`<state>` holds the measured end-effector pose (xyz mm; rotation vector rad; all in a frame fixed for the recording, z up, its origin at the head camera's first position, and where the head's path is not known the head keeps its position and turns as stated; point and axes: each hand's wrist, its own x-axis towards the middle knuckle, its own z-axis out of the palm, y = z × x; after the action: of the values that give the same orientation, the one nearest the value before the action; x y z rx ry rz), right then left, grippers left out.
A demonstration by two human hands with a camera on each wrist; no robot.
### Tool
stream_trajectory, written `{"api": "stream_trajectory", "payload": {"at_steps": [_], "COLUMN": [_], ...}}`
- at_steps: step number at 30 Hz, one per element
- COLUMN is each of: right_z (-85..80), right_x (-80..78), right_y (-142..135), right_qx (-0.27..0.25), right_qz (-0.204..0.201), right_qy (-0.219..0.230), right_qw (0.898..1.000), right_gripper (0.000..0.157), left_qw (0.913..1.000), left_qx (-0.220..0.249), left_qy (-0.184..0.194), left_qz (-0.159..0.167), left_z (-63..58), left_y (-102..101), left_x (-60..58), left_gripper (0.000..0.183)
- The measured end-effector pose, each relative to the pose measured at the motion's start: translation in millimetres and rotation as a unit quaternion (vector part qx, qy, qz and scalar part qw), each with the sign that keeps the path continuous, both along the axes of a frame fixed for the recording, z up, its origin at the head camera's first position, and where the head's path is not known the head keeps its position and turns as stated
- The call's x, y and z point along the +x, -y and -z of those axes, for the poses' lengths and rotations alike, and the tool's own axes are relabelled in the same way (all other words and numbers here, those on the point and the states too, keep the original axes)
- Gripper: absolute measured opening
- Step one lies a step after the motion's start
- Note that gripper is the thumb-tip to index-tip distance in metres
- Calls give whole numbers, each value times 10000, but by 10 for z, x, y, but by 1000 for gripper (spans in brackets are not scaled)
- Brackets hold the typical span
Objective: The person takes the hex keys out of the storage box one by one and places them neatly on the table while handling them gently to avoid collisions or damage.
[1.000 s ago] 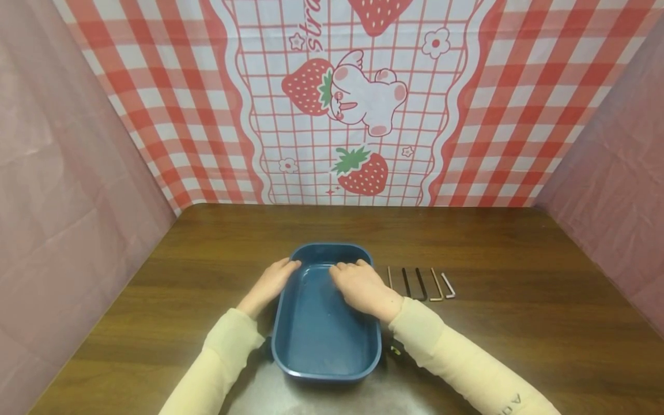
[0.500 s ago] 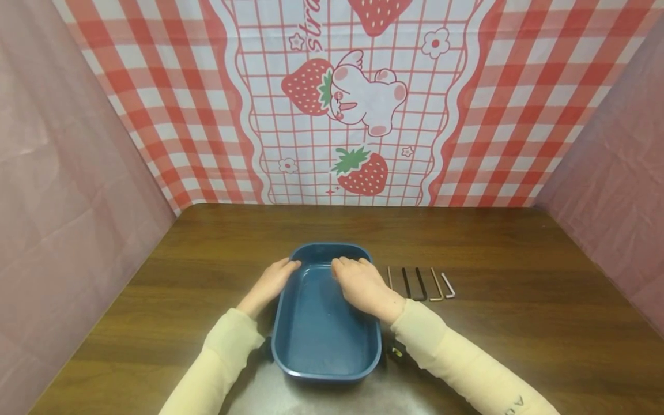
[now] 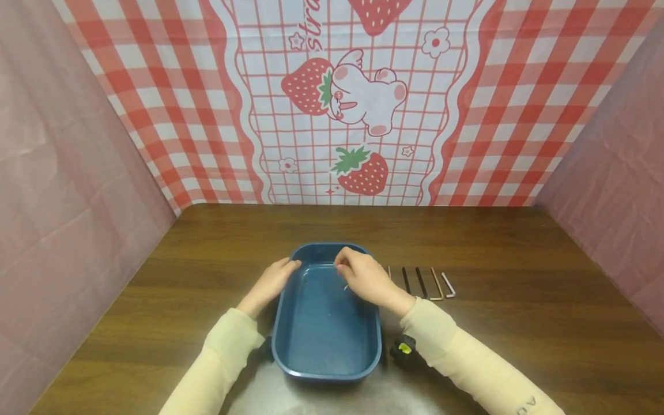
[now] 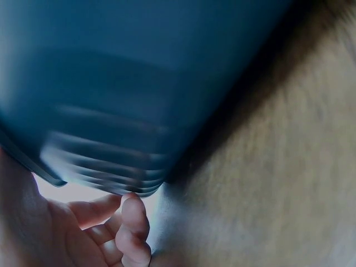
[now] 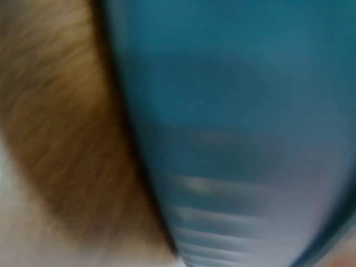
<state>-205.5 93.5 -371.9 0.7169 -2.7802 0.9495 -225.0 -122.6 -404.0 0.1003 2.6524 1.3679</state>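
A deep blue plastic bin [image 3: 325, 369] with rounded corners stands on the table. My left hand [image 3: 270, 285] holds its far left rim, the thumb over the edge; in the left wrist view the curled fingers [image 4: 132, 219] lie against the ribbed outer wall. My right hand [image 3: 367, 281] is over the bin's far right part, thumb and fingers pinched together. From under it pokes the thin pale tip of a small hex key [image 3: 346, 287], mostly hidden by the hand. The right wrist view is blurred and shows the bin's outer side [image 5: 222, 111].
Right of the bin lies a row of several L-shaped hex keys: a black one [image 3: 421, 282], a brass-coloured one [image 3: 437, 283] and a short silver one [image 3: 448, 285] among them. A black wrist device [image 3: 403, 347] hangs under the right sleeve. A strawberry-print cloth [image 3: 363, 104] closes the back.
My right hand has risen and shifted slightly right within the bin, its fingers drawn into a pinch, and a thin pale tip shows below it. The left hand and bin have stayed put.
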Motion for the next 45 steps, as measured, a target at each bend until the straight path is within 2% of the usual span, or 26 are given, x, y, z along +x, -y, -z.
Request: {"api": "stream_trajectory", "payload": {"at_steps": [5, 10, 15, 21, 32, 39, 45], "right_z": [-82, -182, -262, -284, -342, -347, -326], "right_x": [-18, -18, -17, -8, -25, -67, -94], "right_y": [-87, -203, -354, -563, -941, -1171, -1324], "right_qx": [-742, -1261, -1602, -1878, -1577, -1277, -1110], "right_qz": [-70, 163, 429, 606, 915, 1114, 1256], "right_qy": [386, 500, 469, 475, 651, 592, 724], "right_qw": [9965, 9906, 9850, 9792, 9811, 9838, 9832], "right_gripper": [9, 8, 8, 11, 13, 13, 15], "left_qw": [10000, 10000, 10000, 10000, 10000, 9999, 9999], "left_qx": [19, 4, 23, 35, 88, 109, 132], "left_qy": [24, -1, -11, -47, 15, 59, 54], "left_qz": [-26, -12, -5, 10, -38, -86, -71], "left_z": [-10, -10, 1, 19, 7, 8, 17], "left_y": [-4, -7, -9, -12, -17, -15, -13], "left_x": [0, 2, -3, -10, 3, 6, -4], "left_gripper": [45, 46, 46, 48, 47, 46, 45]}}
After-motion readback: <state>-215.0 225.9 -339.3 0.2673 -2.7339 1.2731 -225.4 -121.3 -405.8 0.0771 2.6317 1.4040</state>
